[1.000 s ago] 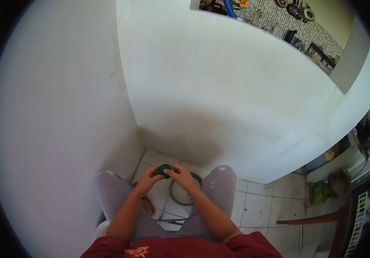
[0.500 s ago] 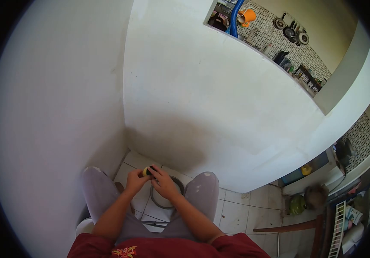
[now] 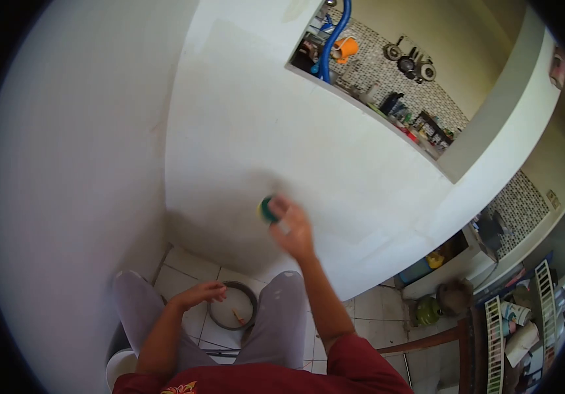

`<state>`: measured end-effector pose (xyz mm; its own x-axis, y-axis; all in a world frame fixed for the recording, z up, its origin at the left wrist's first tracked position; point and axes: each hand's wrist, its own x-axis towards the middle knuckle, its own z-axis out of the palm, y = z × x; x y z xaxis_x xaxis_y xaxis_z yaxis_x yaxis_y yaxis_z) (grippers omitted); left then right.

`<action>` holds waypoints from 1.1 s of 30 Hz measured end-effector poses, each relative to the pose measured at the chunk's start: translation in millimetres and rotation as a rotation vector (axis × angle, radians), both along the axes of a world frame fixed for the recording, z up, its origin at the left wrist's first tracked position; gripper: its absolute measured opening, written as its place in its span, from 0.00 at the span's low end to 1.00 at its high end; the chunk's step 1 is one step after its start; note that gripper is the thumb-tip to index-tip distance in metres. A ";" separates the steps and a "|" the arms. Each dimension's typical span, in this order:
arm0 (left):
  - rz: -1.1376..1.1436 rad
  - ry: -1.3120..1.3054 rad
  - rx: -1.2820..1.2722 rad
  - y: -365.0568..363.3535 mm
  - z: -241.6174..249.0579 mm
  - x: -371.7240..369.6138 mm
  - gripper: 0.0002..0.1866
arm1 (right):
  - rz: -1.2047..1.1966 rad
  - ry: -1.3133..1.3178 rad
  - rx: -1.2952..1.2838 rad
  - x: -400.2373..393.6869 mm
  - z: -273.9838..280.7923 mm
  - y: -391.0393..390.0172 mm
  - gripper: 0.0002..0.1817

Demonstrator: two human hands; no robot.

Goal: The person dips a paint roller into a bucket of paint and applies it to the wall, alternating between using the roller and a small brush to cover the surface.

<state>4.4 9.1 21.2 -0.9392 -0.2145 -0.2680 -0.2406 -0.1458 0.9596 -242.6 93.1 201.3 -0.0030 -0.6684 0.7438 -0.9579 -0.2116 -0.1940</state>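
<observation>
My right hand (image 3: 292, 226), slightly blurred, is raised in front of the white wall (image 3: 243, 131). Its fingers are closed on a small rounded thing (image 3: 268, 209), dark green on one face with a yellow edge, like a scrubbing sponge. Lower down, my left hand (image 3: 198, 295) is stretched out with nothing in it, fingers pointing right. Just beside its fingertips in this view, a round grey-rimmed object (image 3: 251, 308) lies on the floor between my knees. Inside that rim shows a small orange-brown stick-like piece (image 3: 238, 316).
A white bucket (image 3: 120, 369) stands by my left hip. To the right are a wooden chair part (image 3: 427, 340), a green gas cylinder (image 3: 427, 310) and a white rack (image 3: 495, 345) with items. Kitchenware shows through the wall opening, with a blue hose (image 3: 332, 43) at its left.
My hands were together over the round rim, both at the small yellow-and-dark thing. Now the right hand has carried it up toward the wall, and the left has let go. The view has shifted.
</observation>
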 end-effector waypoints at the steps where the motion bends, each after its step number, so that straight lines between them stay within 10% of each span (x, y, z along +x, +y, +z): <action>1: -0.016 0.011 0.000 0.6 -3.9 -3.1 0.31 | -0.118 0.036 -0.142 -6.4 32.8 -1.3 0.28; 4: -0.232 -0.262 -0.236 -2.8 -40.5 -11.9 0.39 | -0.251 0.079 -0.554 -16.9 111.1 -24.0 0.26; 9: -0.452 -0.577 -0.464 -10.3 -102.4 -28.4 0.45 | -0.258 0.380 -0.550 -30.8 154.2 -99.0 0.26; 33: -0.202 -0.221 -0.770 -16.7 -96.9 -31.0 0.25 | -0.354 0.500 -0.478 -77.9 167.3 -62.4 0.22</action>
